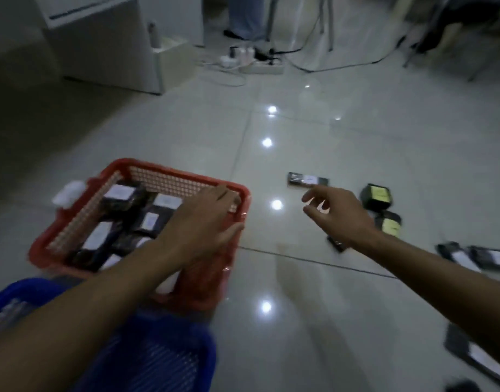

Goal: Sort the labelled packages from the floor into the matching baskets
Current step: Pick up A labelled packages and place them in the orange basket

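Both hands are empty: left hand [203,219] lies flat, fingers spread, over the red basket [169,172] of packages; right hand [339,213] reaches, fingers loosely apart, toward a labelled package [308,180] on the floor [299,131].

The red basket [147,171] at near left has walls pierced in a fine square grid that shows pale against the red. The packages inside it [121,198] are black, each with a white label. Nearer still, the blue basket [164,355] carries a similar lattice — blurred here. On the right, a black flat package [308,180] with a white label lies on the floor [314,131], which is pale grey-green glossy tile with thin dark grout lines and bright white light spots. Two black packages [376,197] further right bear yellow labels; black ones with white labels [469,257] lie at the right edge — far off, a white power strip [260,66] with black cables
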The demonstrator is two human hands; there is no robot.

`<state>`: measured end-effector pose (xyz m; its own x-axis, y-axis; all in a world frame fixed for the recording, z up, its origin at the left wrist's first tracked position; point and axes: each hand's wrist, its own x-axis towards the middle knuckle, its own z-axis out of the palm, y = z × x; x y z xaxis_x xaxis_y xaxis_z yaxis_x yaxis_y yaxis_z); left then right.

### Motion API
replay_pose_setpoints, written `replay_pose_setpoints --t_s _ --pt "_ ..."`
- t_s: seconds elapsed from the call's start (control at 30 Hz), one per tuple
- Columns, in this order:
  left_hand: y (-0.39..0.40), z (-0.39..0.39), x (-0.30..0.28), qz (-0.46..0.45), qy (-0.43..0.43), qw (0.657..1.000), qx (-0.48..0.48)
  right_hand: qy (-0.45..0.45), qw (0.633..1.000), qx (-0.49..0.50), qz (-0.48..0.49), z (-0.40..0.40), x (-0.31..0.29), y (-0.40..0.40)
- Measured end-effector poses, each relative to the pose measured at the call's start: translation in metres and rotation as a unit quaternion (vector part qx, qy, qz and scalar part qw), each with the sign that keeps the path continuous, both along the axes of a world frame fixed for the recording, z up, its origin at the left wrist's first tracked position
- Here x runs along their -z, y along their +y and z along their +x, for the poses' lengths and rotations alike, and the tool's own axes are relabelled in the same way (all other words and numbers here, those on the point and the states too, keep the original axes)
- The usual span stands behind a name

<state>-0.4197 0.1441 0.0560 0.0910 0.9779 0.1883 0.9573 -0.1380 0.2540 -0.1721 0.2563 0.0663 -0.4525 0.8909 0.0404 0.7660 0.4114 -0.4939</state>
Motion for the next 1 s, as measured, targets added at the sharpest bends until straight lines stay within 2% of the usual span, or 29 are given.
replay_pose_setpoints --t_s 0.17,0.3,0.43,0.7,0.83,1.0 --pt "0.042 0.073 0.022 -0.043 -0.056 0.995 0.072 0.031 0.982 0.187 -0.01 0.11 0.041 0.031" --pt "0.07 0.13 0.047 -0.112 -0.059 0.987 0.099 -0.015 0.952 0.304 -0.033 0.171 0.073 0.047" --pt "0.104 0.186 0.069 -0.147 -0.066 0.983 0.089 -0.006 0.936 0.341 -0.086 0.193 0.091 0.075" --pt "0.166 0.258 0.097 -0.161 -0.132 0.977 -0.053 0.106 0.902 0.382 -0.174 0.196 0.112 0.113" --pt "0.179 0.273 0.108 -0.196 -0.159 0.963 -0.094 0.123 0.889 0.389 -0.207 0.199 0.12 0.113" --pt "0.182 0.264 0.114 -0.303 -0.25 0.914 -0.103 0.172 0.877 0.382 -0.235 0.201 0.122 0.108"
